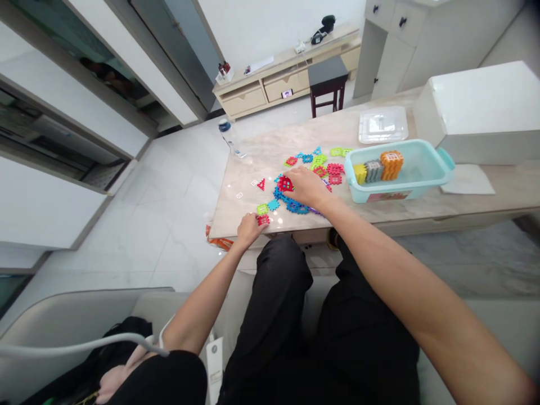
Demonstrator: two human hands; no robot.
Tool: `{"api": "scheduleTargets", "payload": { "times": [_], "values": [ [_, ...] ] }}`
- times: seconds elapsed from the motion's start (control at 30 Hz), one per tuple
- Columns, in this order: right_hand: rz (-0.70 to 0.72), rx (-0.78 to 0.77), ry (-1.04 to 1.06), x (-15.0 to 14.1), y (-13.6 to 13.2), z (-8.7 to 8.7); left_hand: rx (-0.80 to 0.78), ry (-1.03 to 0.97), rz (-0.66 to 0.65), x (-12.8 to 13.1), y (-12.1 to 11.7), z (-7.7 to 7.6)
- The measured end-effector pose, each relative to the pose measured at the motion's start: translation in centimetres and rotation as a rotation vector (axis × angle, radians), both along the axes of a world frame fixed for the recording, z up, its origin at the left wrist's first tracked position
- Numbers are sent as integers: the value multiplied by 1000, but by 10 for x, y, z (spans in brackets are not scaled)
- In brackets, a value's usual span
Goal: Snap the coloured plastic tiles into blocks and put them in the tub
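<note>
Near the front edge of the table, my left hand (250,229) has its fingers closed at a red square interlocking tile (263,219). A lime-green tile (262,208) and a light-blue tile (274,205) lie just beyond it. My right hand (310,185) pinches a red tile with a window-like cutout (286,183) above the pile. Beneath that hand are several dark-blue tiles (297,206), partly covered by it. A red triangular tile (261,184) lies apart on the left.
A light-blue basket (379,194) holds stacks of yellow, grey and orange tiles (392,164). Behind it are a clear plastic lid (383,125) and a large white box (481,101). A water bottle (231,139) stands at the table's far left corner.
</note>
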State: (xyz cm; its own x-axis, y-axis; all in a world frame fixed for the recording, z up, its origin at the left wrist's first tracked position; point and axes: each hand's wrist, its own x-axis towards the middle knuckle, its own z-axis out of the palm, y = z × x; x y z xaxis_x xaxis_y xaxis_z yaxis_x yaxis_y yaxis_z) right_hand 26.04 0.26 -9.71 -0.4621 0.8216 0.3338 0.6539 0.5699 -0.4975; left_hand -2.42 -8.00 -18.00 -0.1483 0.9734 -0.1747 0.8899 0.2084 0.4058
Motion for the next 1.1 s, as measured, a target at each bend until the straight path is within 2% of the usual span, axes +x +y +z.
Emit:
{"api": "scheduleTargets", "payload": {
  "times": [0.13,0.27,0.53,0.7,0.8,0.97,1.1],
  "values": [
    [5,17,-67,2,-9,7,36,29,70,3,-5,-14],
    [1,15,-126,14,-16,11,78,-8,127,0,-2,-17],
    [-123,-82,-87,54,-25,6,154,-268,187,11,-1,-13],
    [-149,-107,-100,45,-31,3,161,-470,310,19,-12,-13],
    [-120,-83,-87,31,-35,4,171,-593,377,13,-22,-3],
    [-121,-60,-33,16,-37,4,232,-707,492,-5,-32,27],
    [-102,-62,-4,12,-34,-3,274,-770,442,-1,-25,55]
  ]
}}
